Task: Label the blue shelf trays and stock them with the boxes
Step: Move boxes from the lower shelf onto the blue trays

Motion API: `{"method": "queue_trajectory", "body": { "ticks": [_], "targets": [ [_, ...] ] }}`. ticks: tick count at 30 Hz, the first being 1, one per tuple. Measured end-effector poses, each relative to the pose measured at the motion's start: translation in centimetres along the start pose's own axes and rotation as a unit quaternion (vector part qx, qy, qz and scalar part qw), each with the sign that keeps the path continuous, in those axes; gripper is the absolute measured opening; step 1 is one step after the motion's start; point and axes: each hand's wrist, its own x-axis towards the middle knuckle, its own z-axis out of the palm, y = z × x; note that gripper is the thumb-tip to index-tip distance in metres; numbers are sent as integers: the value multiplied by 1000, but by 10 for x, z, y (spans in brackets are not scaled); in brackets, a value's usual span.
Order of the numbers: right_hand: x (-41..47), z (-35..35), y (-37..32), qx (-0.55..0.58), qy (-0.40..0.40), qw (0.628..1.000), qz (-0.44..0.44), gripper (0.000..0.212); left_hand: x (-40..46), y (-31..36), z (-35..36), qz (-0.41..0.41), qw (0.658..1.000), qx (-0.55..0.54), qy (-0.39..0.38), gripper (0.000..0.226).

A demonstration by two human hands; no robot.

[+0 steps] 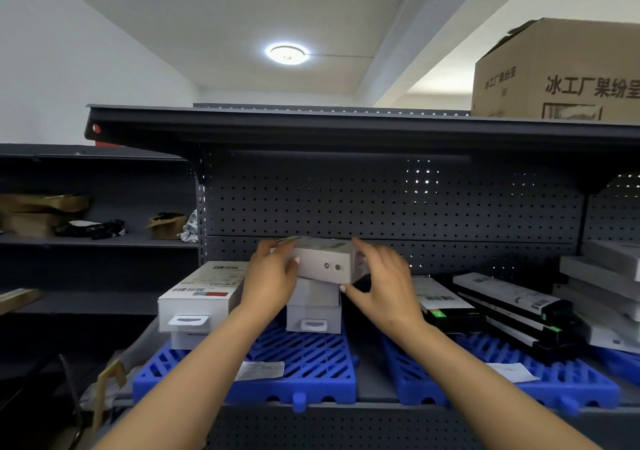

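A white box (325, 262) is held from both sides above a short stack of white boxes (313, 307) standing on the left blue tray (311, 363). The left hand (273, 276) is curled round the box's left end, and the right hand (381, 280) grips its right end, thumb below and fingers above. Whether the held box is touching the stack beneath cannot be told. Beside the stack, on the same tray's left part, a longer white box (204, 294) with barcode stickers is laid on top of another white box (188, 339), its hang tab facing the front. A paper label (261, 370) is seen lying on the tray's front part. On the right blue tray (519, 390), black-and-white boxes (512, 307) are laid at an angle, and a second label (512, 371) is stuck near its front. More grey-white boxes (602, 276) are stacked at the far right. Both trays are set on a dark metal shelf (374, 380) backed by a perforated panel (381, 200). A large cardboard carton (561, 72) is stood on the top shelf at the right, and a round ceiling lamp (286, 54) is lit above
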Motion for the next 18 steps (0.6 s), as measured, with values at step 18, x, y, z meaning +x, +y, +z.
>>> {"method": "queue_trajectory", "body": {
  "ticks": [18],
  "targets": [
    [12,-6,11,237,-92,951,176,44,-8,19,11,-81,983,-91,-139,116]
  ]
}}
